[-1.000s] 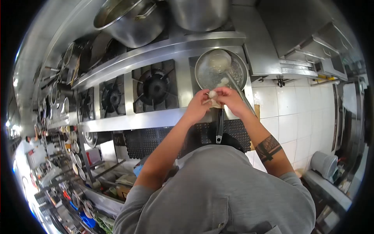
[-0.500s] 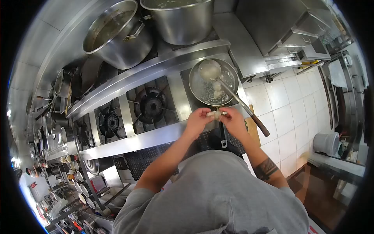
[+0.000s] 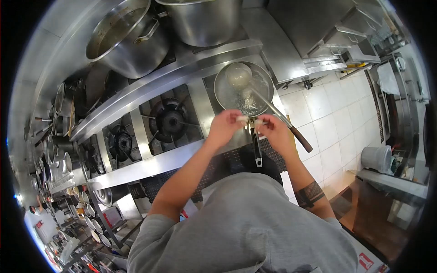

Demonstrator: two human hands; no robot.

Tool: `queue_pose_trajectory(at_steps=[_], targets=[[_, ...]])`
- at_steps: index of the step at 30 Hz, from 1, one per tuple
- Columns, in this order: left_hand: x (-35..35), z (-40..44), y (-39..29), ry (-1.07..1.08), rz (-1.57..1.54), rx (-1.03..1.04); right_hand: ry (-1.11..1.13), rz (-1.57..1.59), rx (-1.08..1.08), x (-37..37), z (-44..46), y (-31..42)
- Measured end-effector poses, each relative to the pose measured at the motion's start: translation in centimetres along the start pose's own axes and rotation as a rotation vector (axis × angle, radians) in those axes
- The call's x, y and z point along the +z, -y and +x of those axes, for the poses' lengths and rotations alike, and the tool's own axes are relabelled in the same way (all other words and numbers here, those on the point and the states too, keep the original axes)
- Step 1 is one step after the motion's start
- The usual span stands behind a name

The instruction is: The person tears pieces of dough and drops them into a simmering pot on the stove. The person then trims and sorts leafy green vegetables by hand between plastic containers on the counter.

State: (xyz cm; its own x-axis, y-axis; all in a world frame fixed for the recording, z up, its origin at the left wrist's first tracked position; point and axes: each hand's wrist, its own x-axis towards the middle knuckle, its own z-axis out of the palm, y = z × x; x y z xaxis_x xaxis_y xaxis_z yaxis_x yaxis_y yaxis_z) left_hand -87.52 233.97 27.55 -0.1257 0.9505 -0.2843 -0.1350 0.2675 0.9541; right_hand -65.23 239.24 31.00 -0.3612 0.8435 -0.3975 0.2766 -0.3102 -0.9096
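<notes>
Above the near rim of a pan (image 3: pixel 218 98) of clear bubbling liquid, my two hands are a short way apart. My left hand (image 3: pixel 226 126) pinches a small whitish piece (image 3: pixel 242 118) between thumb and fingers. Another pale piece (image 3: pixel 259 122) is in the closed fingertips of my right hand (image 3: pixel 275 131); what kind of food it is cannot be made out. Inside the pan rests the bowl of a ladle (image 3: pixel 238 76), its long handle leaning over the right rim. Between and below my hands, the pan's black handle (image 3: pixel 257 148) points toward my body.
Left of the pan are bare gas burners (image 3: pixel 172 119). Two large steel stockpots (image 3: pixel 145 54) stand on the raised back row. A steel counter (image 3: pixel 284 59) adjoins on the right, beside white floor tiles (image 3: pixel 325 123). A grey bucket (image 3: pixel 377 158) sits at far right.
My hands have drawn apart; the pale piece between them is now in two parts, one per hand. The whole view has shifted slightly. Pale matter in the pan is less visible.
</notes>
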Motion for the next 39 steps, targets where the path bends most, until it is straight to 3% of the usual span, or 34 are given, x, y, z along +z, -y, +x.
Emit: queue_pose_trajectory(at_steps=[1,2,3,5,6,8,10,12,15,17,20,21,22,23,24,25,26,27,28,29,30,31,34,35,37,38,39], targets=[[0.1,1.4,0.1,-0.016,-0.010,0.000,-0.064,-0.213,-0.115,-0.3,1.5,-0.1],[0.1,2.9,0.2,-0.076,0.319,0.128,-0.120,-0.422,-0.236,-0.4,3.1,-0.4],[0.0,4.2,0.4,-0.142,0.654,0.250,-0.093,-0.426,-0.246,-0.4,5.3,-1.5],[-0.1,7.7,3.6,-0.169,0.742,0.342,0.065,-0.876,-0.318,-0.5,10.4,-3.2],[0.0,9.3,4.2,-0.164,0.830,0.432,0.096,-0.884,-0.352,-0.2,12.2,-2.1],[0.5,10.3,-1.9,-0.333,0.924,0.295,0.052,-0.835,-0.590,0.7,16.1,0.2],[-1.5,10.6,-7.9,-0.628,0.841,0.541,-0.037,-0.653,-0.718,1.1,17.6,7.4],[-2.8,7.0,-15.9,-0.803,0.698,0.556,0.023,-0.454,-0.819,0.1,16.9,14.9],[-3.8,0.4,-18.7,-1.032,0.590,0.539,0.179,-0.293,-0.865,-2.1,16.7,17.6],[-2.5,-5.3,-14.8,-1.093,0.593,0.350,0.274,-0.465,-0.749,-4.1,14.1,15.9],[2.1,-14.6,-1.5,-1.123,0.670,0.224,0.415,-0.675,-0.810,-7.1,11.9,7.6],[5.0,-18.4,3.7,-1.076,0.655,-0.056,0.420,-0.814,-0.883,-8.6,11.0,5.1],[8.6,-22.5,9.5,-1.089,0.690,-0.058,0.326,-0.945,-0.842,-10.5,10.0,2.9],[12.4,-27.1,14.8,-0.960,0.684,-0.356,0.223,-1.069,-0.794,-12.2,9.3,0.6],[17.3,-32.0,21.4,-0.948,0.641,-0.437,0.313,-1.060,-0.523,-14.2,9.5,-2.0],[22.6,-36.4,25.1,-0.826,0.615,-0.773,0.397,-1.045,-0.246,-15.9,9.4,-4.1],[28.9,-42.3,34.5,-0.795,0.608,-0.812,0.397,-1.053,-0.249,-17.0,8.1,-5.2],[34.3,-45.3,34.7,-0.667,0.486,-1.054,0.612,-0.692,0.214,-18.1,6.8,-6.0],[40.4,-49.3,38.9,-0.623,0.566,-1.020,0.785,-0.291,0.655,-18.8,5.8,-6.6],[45.5,-51.9,39.0,-0.703,0.387,-1.037,0.832,-0.107,0.540,-19.2,5.0,-7.7],[49.7,-54.3,39.7,-0.668,0.191,-1.114,0.836,-0.118,0.534,-19.1,5.2,-8.6],[54.0,-56.4,41.2,-0.808,0.175,-1.013,0.726,-0.255,0.359,-18.8,5.9,-9.4],[62.3,-58.9,46.1,-0.941,-0.351,-1.060,0.380,-0.821,-0.091,-18.8,4.1,-10.6],[63.7,-58.7,47.6,-0.969,-0.557,-1.036,0.370,-0.835,-0.097,-20.0,3.1,-11.6],[64.2,-57.5,48.0,-0.983,-0.839,-0.954,-0.038,-1.212,-0.439,-21.0,3.4,-13.5],[64.9,-58.3,49.3,-1.005,-0.434,-0.726,-0.029,-1.219,-0.468,-21.3,2.4,-13.0],[64.8,-57.5,50.1,-1.150,-0.742,-0.719,-0.038,-1.078,-0.286,-21.5,1.0,-12.6]])
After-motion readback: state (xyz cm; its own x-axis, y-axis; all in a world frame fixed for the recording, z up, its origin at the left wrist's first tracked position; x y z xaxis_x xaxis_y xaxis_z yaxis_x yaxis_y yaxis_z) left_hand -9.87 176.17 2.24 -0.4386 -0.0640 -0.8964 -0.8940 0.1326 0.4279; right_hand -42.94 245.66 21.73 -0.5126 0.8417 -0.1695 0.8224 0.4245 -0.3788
